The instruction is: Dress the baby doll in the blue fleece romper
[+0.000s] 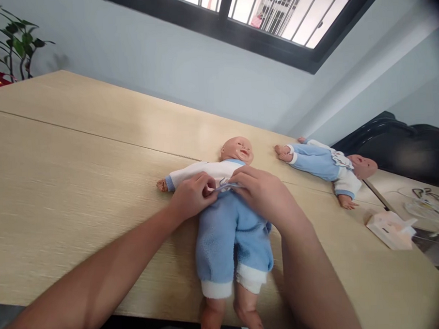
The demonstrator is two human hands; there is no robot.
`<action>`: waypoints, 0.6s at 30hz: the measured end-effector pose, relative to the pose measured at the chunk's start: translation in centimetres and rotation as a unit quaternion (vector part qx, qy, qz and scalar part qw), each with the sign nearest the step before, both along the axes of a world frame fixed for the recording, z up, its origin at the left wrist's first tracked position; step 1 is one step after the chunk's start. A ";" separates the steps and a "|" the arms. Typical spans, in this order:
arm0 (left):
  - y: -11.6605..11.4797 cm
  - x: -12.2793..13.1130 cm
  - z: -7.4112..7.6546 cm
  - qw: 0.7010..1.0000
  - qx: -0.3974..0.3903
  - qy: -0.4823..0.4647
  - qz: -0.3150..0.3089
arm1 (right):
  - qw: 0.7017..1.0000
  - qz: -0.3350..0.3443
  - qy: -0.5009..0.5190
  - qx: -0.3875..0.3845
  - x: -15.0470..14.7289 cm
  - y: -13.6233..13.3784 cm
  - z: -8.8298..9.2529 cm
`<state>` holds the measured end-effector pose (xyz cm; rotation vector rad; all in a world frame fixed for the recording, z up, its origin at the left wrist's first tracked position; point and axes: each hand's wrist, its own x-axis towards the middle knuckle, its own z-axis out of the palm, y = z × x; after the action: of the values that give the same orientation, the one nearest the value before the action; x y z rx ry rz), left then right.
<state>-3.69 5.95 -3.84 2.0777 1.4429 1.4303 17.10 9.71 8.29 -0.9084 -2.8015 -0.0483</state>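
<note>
A baby doll [238, 148] lies on its back in front of me, its feet at the near table edge. It wears a white top [198, 172] with blue cuffs and blue fleece trousers [218, 232] with white hems. My left hand [195, 194] pinches the trousers' waistband on the left side of the doll's belly. On the other side, my right hand [260, 192] has its fingers closed on the waistband too. Between the hands the band's edge is lifted a little. My right hand and forearm hide one of the doll's arms.
A second doll [317, 160] in like clothes lies at the back right of the wooden table [96, 174]. Near it are a tissue box [391, 229], coiled cables [428, 204] and a black chair [393, 147]. A leafy plant [19, 40] stands far left.
</note>
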 end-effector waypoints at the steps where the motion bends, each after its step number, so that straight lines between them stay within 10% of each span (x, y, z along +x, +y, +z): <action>1: 0.2 -0.1 -0.3 0.997 -0.060 -0.034 -0.031 | 1.000 -0.011 -0.001 0.002 0.1 0.2 -0.1; 9: 0.8 -0.8 -0.5 0.948 -0.204 -0.201 -0.142 | 0.984 -0.100 0.112 -0.094 0.2 1.4 -0.7; 18: 1.2 -0.4 -1.1 0.828 -0.279 -0.442 -0.201 | 0.893 -0.152 0.228 -0.359 0.0 2.4 -1.3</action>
<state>-4.09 7.16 -4.91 1.0107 0.8083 1.2871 17.09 12.12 6.95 -1.2818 -2.1969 1.0675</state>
